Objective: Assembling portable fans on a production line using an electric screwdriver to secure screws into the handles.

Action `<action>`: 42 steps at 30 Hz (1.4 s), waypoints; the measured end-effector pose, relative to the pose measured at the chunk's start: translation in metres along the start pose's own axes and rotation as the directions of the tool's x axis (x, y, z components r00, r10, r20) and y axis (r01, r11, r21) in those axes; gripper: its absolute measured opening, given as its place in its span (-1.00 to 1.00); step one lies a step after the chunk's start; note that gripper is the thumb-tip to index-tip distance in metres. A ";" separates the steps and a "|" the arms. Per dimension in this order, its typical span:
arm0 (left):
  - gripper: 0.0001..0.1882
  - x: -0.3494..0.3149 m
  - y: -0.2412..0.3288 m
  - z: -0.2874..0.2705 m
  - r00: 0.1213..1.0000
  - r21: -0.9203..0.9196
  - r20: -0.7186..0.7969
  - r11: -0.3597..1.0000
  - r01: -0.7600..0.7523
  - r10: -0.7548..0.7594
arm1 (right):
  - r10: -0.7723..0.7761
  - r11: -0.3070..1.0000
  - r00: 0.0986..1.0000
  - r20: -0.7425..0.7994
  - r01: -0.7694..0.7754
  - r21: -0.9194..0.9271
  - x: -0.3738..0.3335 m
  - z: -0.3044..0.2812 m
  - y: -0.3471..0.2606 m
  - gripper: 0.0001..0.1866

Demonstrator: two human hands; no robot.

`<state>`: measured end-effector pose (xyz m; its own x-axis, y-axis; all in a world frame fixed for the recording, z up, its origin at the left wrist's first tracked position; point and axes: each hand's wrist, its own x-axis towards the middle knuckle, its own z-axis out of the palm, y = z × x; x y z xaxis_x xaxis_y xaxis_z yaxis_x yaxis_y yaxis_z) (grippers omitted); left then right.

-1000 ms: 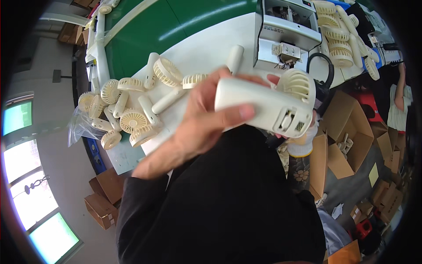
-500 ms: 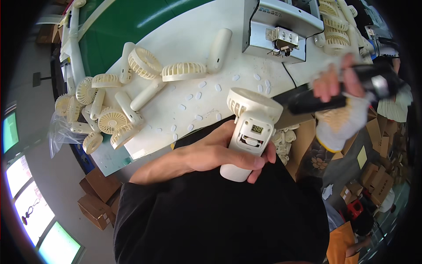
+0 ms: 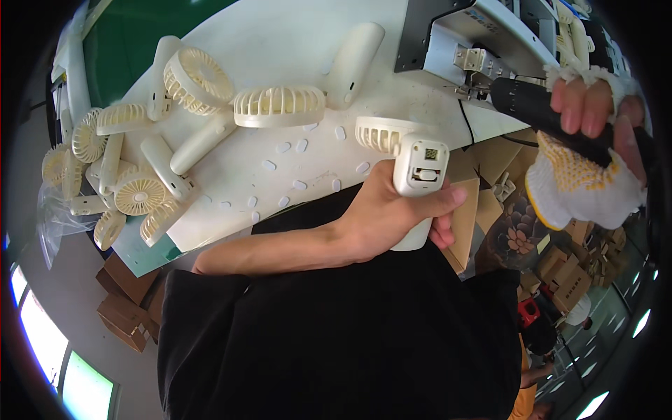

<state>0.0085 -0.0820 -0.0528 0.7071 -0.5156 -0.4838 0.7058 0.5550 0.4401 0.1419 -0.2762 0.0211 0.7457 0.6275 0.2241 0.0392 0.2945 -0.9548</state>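
Observation:
My left hand (image 3: 399, 210) is wrapped round the handle of a cream handheld fan (image 3: 422, 168), thumb across its front. The fan is held upright over my lap, with a small window and an open slot showing on the handle. At the right, my right hand (image 3: 591, 115), in a white glove with bare fingertips and yellow dots, grips a black electric screwdriver (image 3: 518, 98). The screwdriver's tip points left, close to the small metal fitting on the front of a grey metal machine (image 3: 483, 35); whether they touch I cannot tell.
Several cream fans (image 3: 199, 80) lie heaped on the left of the white table (image 3: 280, 63). Small white oval pieces (image 3: 283, 148) are scattered along its near part. An open cardboard box (image 3: 465, 231) stands below the table edge at right. A black cable (image 3: 465, 122) hangs beside the machine.
The screwdriver has swung up to the machine's front fitting, with my right hand gripping it. My left hand has turned the fan and raised it slightly. The view has shifted right.

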 end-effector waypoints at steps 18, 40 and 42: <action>-0.85 0.013 -0.014 -0.005 0.998 0.164 0.055 0.986 -0.021 0.012 | 0.118 0.992 0.651 0.750 -0.104 -0.066 0.006 0.008 -0.057 -0.90; -0.85 0.007 -0.008 -0.010 0.999 0.132 0.032 0.991 0.030 -0.035 | 0.003 0.976 0.985 -0.172 -0.040 -0.214 -0.040 0.067 -0.052 -0.84; -0.82 0.007 -0.008 -0.013 0.997 0.105 0.072 0.994 0.017 -0.024 | 0.014 0.969 0.992 -0.128 -0.045 -0.243 -0.038 0.057 -0.061 -0.86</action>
<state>0.0077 -0.0820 -0.0693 0.6909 -0.5745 -0.4388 0.7180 0.4750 0.5087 0.0733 -0.2766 0.0824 0.8251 0.5342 0.1838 0.1659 0.0817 -0.9827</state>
